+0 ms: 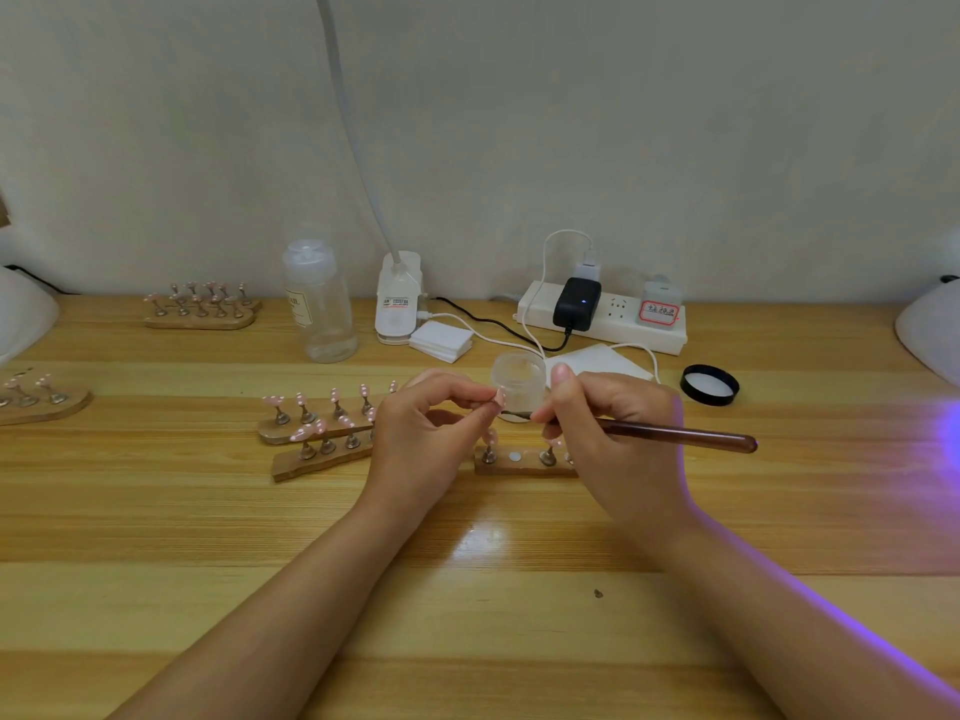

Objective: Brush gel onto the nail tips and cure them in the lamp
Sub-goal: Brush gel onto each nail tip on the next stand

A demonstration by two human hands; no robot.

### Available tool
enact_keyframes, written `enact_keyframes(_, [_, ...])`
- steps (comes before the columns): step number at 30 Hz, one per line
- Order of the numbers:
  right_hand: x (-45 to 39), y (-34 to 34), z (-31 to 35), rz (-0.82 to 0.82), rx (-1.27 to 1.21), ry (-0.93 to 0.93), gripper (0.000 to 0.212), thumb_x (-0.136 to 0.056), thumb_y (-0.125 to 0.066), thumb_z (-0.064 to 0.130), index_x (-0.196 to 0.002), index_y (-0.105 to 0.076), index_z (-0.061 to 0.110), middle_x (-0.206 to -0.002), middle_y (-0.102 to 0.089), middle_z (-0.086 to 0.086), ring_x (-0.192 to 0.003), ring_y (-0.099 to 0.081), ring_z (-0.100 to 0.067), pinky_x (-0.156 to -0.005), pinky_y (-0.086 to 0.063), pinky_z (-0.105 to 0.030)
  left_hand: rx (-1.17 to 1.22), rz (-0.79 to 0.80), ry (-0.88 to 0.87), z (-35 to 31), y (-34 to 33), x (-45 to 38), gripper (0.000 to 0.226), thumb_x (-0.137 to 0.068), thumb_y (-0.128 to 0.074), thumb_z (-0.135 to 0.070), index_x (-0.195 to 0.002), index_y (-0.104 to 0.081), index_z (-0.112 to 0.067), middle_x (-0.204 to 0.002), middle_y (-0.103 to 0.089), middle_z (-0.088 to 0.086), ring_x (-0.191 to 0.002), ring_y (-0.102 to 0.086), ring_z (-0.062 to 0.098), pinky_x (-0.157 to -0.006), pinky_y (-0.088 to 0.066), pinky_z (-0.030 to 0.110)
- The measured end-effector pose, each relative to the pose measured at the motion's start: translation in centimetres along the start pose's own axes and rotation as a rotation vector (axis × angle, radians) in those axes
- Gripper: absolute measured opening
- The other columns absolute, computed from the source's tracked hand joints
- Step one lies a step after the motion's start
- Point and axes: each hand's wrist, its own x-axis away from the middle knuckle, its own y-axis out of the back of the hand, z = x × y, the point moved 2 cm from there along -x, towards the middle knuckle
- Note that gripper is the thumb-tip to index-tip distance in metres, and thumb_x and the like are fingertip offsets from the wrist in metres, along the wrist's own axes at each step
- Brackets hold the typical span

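My left hand (431,433) pinches a small stand with a pink nail tip (500,396) on it, raised above the table. My right hand (608,433) grips a brown brush (675,433), and its bristle end touches the stand just under that tip. Behind both hands sits an open clear gel jar (518,379). Below them lies a wooden holder strip (519,464) with nail tips on metal stands and one bare round spot. Two more wooden strips (311,433) with pink tips lie to the left. A white curing lamp (930,335) sits at the right edge, casting purple light.
The jar's black lid (709,384) lies to the right. A clear bottle (319,304), a clip lamp base (397,304), white pads (441,341) and a power strip (602,317) line the back. More tip holders (202,306) sit far left, beside another white lamp (23,317).
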Motion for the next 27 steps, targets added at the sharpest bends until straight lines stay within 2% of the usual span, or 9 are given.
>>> enact_keyframes(4, [-0.13,0.0,0.01,-0.016,0.016,0.027,0.037,-0.091,-0.046,0.019,-0.064,-0.068,0.005,-0.051,-0.059,-0.012,-0.048,-0.056,-0.019,-0.047,-0.042,-0.034,-0.001,0.008,0.01,-0.03,0.12,0.13,0.009,-0.072,-0.072,-0.004,-0.077,-0.07,-0.012,-0.079,-0.064,0.007,-0.065,-0.06,0.001,-0.056,-0.045,0.008])
enact_keyframes(8, [-0.06,-0.17,-0.21,0.011,0.055,0.022,0.038,-0.091,-0.047,0.021,-0.066,-0.069,0.004,-0.054,-0.06,-0.011,-0.051,-0.057,-0.018,-0.05,-0.042,-0.036,-0.013,0.005,0.008,-0.02,0.07,0.1,0.012,-0.073,-0.072,-0.005,-0.076,-0.07,-0.017,-0.078,-0.064,0.005,-0.068,-0.059,0.002,-0.056,-0.045,0.009])
enact_keyframes(11, [-0.02,-0.25,-0.22,0.026,0.063,0.046,0.037,-0.091,-0.047,0.022,-0.065,-0.068,0.007,-0.052,-0.059,-0.008,-0.049,-0.056,-0.016,-0.048,-0.042,-0.037,-0.018,-0.003,0.015,0.1,0.13,0.04,0.016,-0.072,-0.073,-0.005,-0.075,-0.07,-0.02,-0.078,-0.064,0.002,-0.07,-0.06,0.003,-0.057,-0.045,0.01])
enact_keyframes(14, [0.07,-0.43,-0.24,0.055,0.083,0.068,0.044,-0.092,-0.045,0.022,-0.059,-0.064,0.0,-0.05,-0.056,-0.011,-0.047,-0.054,-0.022,-0.046,-0.041,-0.039,-0.021,-0.008,0.022,0.18,0.17,0.01,0.019,-0.072,-0.073,-0.005,-0.075,-0.069,-0.023,-0.078,-0.065,-0.002,-0.073,-0.061,0.007,-0.058,-0.047,0.012])
enact_keyframes(17, [0.21,-0.3,-0.21,0.058,0.063,0.07,0.043,-0.091,-0.046,0.021,-0.058,-0.064,0.0,-0.048,-0.055,-0.008,-0.044,-0.054,-0.02,-0.042,-0.042,-0.039,-0.039,-0.009,0.015,0.05,0.18,0.07,0.018,-0.072,-0.073,-0.006,-0.075,-0.069,-0.023,-0.077,-0.064,-0.001,-0.071,-0.06,0.004,-0.058,-0.047,0.011])
enact_keyframes(23, [-0.14,-0.17,-0.07,-0.016,0.049,0.095,0.038,-0.091,-0.046,0.017,-0.062,-0.066,0.004,-0.05,-0.057,-0.009,-0.049,-0.055,-0.016,-0.049,-0.042,-0.032,-0.029,-0.005,0.019,-0.18,0.16,0.14,0.013,-0.072,-0.072,-0.006,-0.075,-0.07,-0.019,-0.078,-0.064,0.003,-0.065,-0.06,0.0,-0.056,-0.045,0.009])
enact_keyframes(25, [-0.21,-0.23,-0.31,-0.001,0.067,0.068,0.042,-0.092,-0.045,0.02,-0.061,-0.064,-0.001,-0.051,-0.057,-0.011,-0.051,-0.056,-0.018,-0.051,-0.042,-0.034,-0.029,-0.001,0.017,-0.21,0.13,0.12,0.012,-0.073,-0.072,-0.007,-0.076,-0.07,-0.018,-0.078,-0.064,0.003,-0.065,-0.06,0.001,-0.056,-0.045,0.009])
enact_keyframes(27, [-0.14,-0.25,-0.42,0.019,0.07,0.048,0.041,-0.092,-0.045,0.021,-0.063,-0.065,0.001,-0.052,-0.057,-0.011,-0.052,-0.056,-0.02,-0.051,-0.042,-0.038,-0.026,0.002,0.013,-0.25,0.11,0.14,0.011,-0.073,-0.072,-0.007,-0.076,-0.07,-0.018,-0.078,-0.064,0.004,-0.065,-0.06,0.002,-0.056,-0.045,0.009])
